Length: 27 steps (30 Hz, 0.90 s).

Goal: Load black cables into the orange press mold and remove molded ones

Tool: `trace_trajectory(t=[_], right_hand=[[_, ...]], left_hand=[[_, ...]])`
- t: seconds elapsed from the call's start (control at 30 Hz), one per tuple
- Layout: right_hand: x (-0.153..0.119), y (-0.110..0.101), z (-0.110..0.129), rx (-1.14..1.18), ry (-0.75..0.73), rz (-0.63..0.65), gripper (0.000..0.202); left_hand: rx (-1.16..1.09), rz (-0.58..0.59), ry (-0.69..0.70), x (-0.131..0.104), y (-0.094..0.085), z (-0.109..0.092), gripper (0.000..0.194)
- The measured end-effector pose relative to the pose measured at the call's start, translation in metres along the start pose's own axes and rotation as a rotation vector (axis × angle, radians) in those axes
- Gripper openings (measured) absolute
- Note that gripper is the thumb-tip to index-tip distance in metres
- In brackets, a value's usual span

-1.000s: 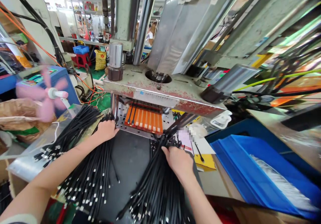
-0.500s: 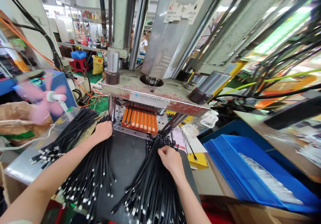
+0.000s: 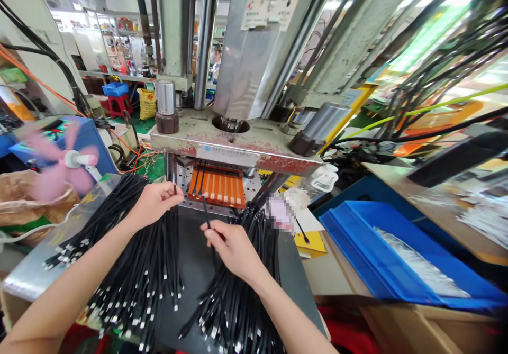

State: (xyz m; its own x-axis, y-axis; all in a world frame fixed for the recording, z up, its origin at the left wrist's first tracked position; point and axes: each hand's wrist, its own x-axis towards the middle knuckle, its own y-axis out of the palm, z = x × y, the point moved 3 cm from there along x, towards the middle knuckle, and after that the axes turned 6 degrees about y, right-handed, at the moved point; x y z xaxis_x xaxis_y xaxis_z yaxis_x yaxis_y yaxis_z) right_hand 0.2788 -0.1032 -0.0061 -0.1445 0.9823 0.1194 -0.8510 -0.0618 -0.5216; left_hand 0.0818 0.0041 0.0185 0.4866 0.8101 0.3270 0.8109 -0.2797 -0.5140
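Note:
My left hand (image 3: 156, 203) is closed, its fingertips pinched on a black cable by the press's left post, above a fanned bundle of black cables (image 3: 135, 280). Between thumb and fingers of my right hand (image 3: 226, 240) is a single black cable (image 3: 207, 211), its upper end rising toward the press. Below and beside that hand lies a second bundle of black cables (image 3: 242, 306) with pale metal ends. An orange fixture (image 3: 218, 185) with pale slots sits on the perforated metal plate of the press; black cables lie in its left slots.
The press's scratched crosshead (image 3: 238, 145) spans above the fixture. At the left a pink fan (image 3: 69, 159) is spinning. Blue trays (image 3: 357, 253) with white pieces stand at the right, near a yellow sheet (image 3: 311, 244). A clear plastic bottle (image 3: 323, 178) lies beside the press.
My right hand has moved left, off the right bundle, with one cable in its fingers. My left hand has risen slightly from the left bundle, its fingertips now pinched. The view has shifted slightly.

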Motion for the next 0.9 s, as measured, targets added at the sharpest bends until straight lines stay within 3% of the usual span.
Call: trace_trajectory(t=[0.17,0.27,0.37,0.43,0.53,0.67,0.77,0.83,0.9], right_hand=[[0.013,0.0,0.029,0.095,-0.115,-0.069,0.024],[0.015,-0.004,0.029,0.141,-0.112,-0.11,0.027],[0.009,-0.001,0.019,0.147,-0.101,-0.129,0.02],[0.006,0.005,0.007,0.104,-0.07,-0.12,0.014],[0.014,0.01,-0.017,-0.012,-0.007,-0.129,0.012],[0.06,-0.005,-0.044,-0.099,0.027,-0.251,0.014],[0.104,-0.025,-0.055,-0.088,0.045,-0.373,0.016],[0.126,-0.035,-0.059,-0.063,0.081,-0.393,0.017],[0.14,-0.04,-0.063,-0.038,0.135,-0.37,0.016]], left_hand=[[-0.345,0.28,-0.022,0.009,0.019,-0.063,0.027],[-0.446,0.322,-0.024,0.023,0.026,-0.077,0.031],[-0.459,0.338,0.002,0.04,0.031,-0.079,0.031],[-0.437,0.295,0.063,0.051,0.032,-0.08,0.031],[-0.339,0.125,0.238,0.067,0.026,-0.089,0.028],[-0.131,-0.049,0.542,0.079,0.016,-0.11,0.024],[-0.081,-0.084,0.645,0.08,0.02,-0.102,0.018],[-0.089,-0.128,0.588,0.078,0.026,-0.077,0.022],[0.023,-0.07,0.495,0.073,0.037,-0.042,0.02]])
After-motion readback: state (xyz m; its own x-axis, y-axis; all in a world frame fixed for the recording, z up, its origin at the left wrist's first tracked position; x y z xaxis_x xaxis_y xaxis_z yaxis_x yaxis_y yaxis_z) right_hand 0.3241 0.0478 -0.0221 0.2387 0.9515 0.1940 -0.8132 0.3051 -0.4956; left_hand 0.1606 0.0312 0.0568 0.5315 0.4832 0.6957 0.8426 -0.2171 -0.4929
